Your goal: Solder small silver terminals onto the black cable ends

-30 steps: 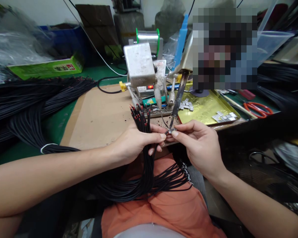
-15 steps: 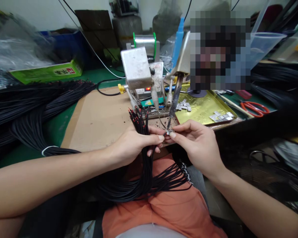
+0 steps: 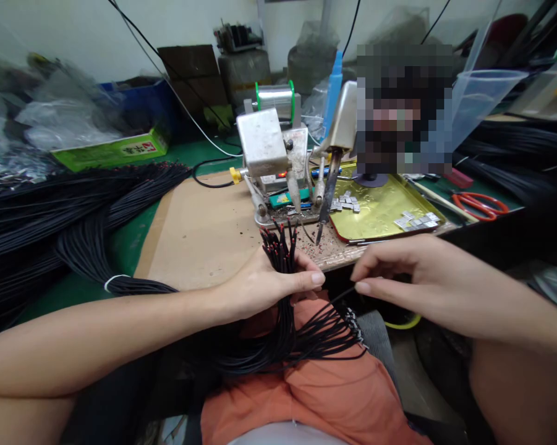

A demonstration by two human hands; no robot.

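Black wires (image 3: 285,314) clasped in left hand (image 3: 264,283), right hand (image 3: 415,281) pinching one wire (image 3: 344,294)

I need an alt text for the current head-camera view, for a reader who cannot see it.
A person's left hand grips a bundle of black cables, red-tipped ends pointing up, while the right hand pinches a single cable. Behind, a soldering iron points down over a cardboard sheet, beside a gold tray holding small metal pieces.
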